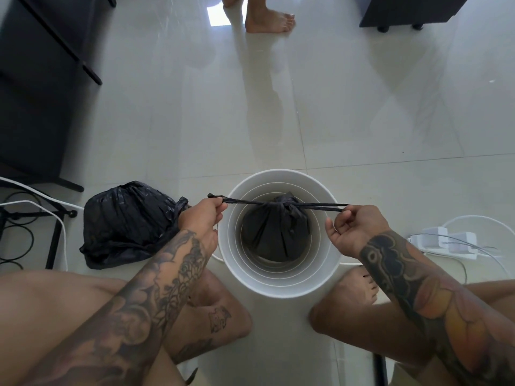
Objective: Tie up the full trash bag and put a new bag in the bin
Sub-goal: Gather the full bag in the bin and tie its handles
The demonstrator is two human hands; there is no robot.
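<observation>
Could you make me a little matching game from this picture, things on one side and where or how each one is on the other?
Things:
1. trash bag
2. second black bag
3. left hand
4. white chargers

Places or states:
A. lying on the floor left of the bin
B. pinching a stretched tie strip
C. inside the white bin, neck knotted
D. on the floor right of the bin

Pairs: 1-C, 2-A, 3-B, 4-D

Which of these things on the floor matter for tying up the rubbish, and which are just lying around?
Part of the job:
- round white plastic bin
- black plastic trash bag inside it
- bag's black ties, pulled by left hand and right hand
- crumpled black plastic bag on the floor

Lying about:
- white power strip
- black cables
- dark furniture
</observation>
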